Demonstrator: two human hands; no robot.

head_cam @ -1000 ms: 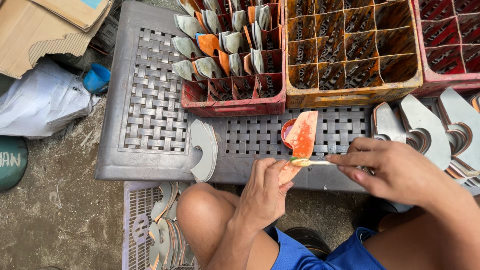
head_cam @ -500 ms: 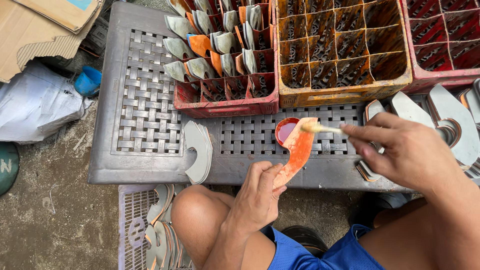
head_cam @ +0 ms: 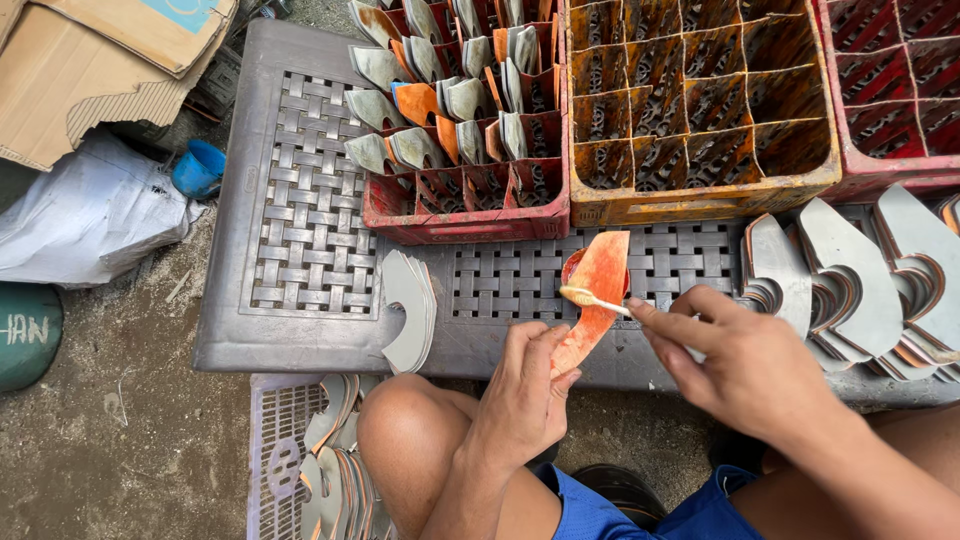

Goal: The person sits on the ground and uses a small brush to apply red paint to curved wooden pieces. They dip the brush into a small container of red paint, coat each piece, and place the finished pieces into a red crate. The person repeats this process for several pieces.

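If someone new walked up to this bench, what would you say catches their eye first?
Most striking is the orange curved piece at the centre, pinched by the left hand while the right hand lays a small brush on it. Behind stand a red crate of similar pieces and an empty yellow crate.

A grey plastic tabletop (head_cam: 310,230) with a woven lattice surface carries everything. Beyond the hands stand three divided crates side by side: a red crate (head_cam: 465,215) filled with cut shoe pieces, a yellow crate (head_cam: 700,195), and another red crate (head_cam: 885,165). Just left of the left hand (head_cam: 525,400) lies a small grey stack (head_cam: 408,310); right of the right hand (head_cam: 745,365) lies a larger pile (head_cam: 860,280).
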